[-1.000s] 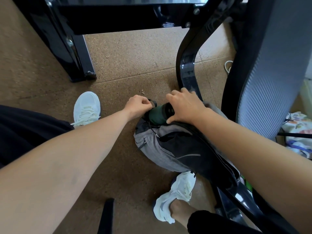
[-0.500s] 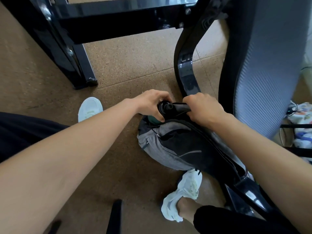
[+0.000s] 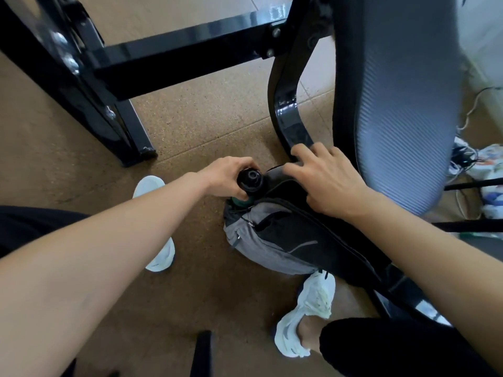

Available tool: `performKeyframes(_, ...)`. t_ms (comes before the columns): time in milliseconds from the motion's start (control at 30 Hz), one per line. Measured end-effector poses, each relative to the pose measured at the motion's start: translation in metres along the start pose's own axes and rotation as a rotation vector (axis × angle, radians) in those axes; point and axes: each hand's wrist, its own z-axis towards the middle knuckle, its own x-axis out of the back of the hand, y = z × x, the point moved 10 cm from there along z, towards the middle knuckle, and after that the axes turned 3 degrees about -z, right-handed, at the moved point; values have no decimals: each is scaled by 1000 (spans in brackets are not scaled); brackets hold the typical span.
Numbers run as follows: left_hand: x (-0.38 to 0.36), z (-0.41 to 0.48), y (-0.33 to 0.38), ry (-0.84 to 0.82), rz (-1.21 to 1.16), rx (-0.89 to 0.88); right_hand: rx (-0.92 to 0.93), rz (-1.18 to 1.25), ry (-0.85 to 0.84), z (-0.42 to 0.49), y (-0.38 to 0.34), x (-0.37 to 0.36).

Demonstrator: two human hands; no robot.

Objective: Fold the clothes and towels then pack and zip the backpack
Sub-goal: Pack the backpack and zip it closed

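Centre frame, the bottle (image 3: 249,181) is mostly hidden in the backpack (image 3: 272,240). The left hand (image 3: 226,175) grips its cap; the right hand (image 3: 326,183) rests on the backpack, fingers spread.

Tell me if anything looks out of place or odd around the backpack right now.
One thing: a green bottle with a black cap pokes out of the backpack's end, gripped by the left hand, not fully inside. The backpack lies on the floor against the chair. Nothing looks spilled or damaged.
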Motion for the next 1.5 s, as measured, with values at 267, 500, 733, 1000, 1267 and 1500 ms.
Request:
performKeyframes(267,-9,-11,16,78,77,-50,-164,221,351,-49,3,24)
performKeyframes(500,-15,3,22,-6,198,-8,-295,512,490,-59,10,24)
performKeyframes(733,-27,-1,2,-58,295,-23,-286,634,453,-47,20,20)
performKeyframes(1000,-22,24,26,-17,371,5,-307,721,431,-60,31,15)
performKeyframes(1267,-61,1,19,-244,601,-222,-285,734,396,-64,30,9)
performKeyframes(1500,-55,-4,35,-155,485,-249,-289,754,402,-66,32,7)
